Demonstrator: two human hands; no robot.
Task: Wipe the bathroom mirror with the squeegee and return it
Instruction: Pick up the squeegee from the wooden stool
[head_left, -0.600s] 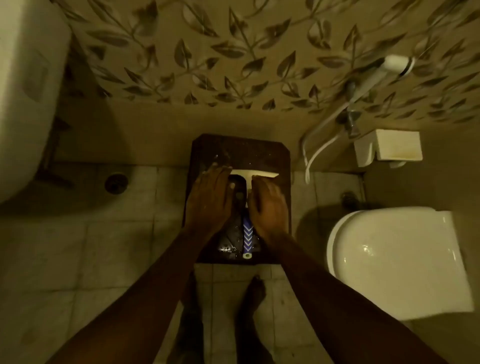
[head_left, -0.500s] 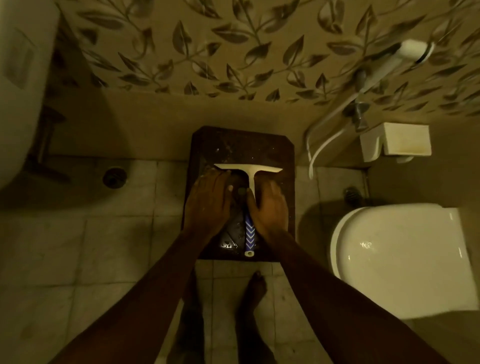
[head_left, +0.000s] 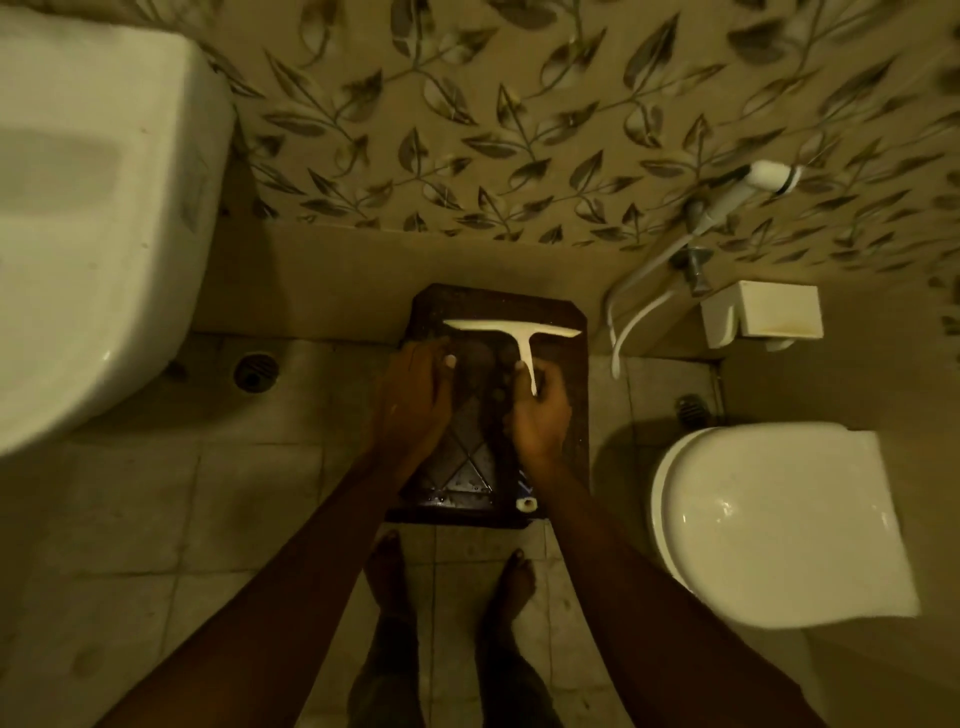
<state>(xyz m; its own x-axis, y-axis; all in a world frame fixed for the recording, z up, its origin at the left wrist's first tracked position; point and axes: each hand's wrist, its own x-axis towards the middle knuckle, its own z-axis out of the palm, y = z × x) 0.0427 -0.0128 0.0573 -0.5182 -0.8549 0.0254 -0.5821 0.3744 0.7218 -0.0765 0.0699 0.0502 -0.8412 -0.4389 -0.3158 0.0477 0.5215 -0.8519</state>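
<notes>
A white T-shaped squeegee (head_left: 511, 331) lies on a dark brown stool (head_left: 574, 415) against the wall, its blade toward the wall. My right hand (head_left: 537, 423) is curled around its handle, thumb on the white stem; the blue and white handle end (head_left: 525, 503) sticks out below my wrist. My left hand (head_left: 413, 408) rests flat on the stool just left of the handle, fingers apart, holding nothing. No mirror is in view.
A white washbasin (head_left: 104, 249) overhangs the left side. A closed white toilet (head_left: 779, 525) stands at the right, with a paper holder (head_left: 763, 317) and a hand sprayer (head_left: 763, 179) on the wall above. A floor drain (head_left: 254, 371) is left of the stool. My bare feet (head_left: 387, 566) stand before it.
My right hand has closed over the squeegee handle, which now angles slightly right. My left hand has drawn apart from it to the left. The view has tilted further down.
</notes>
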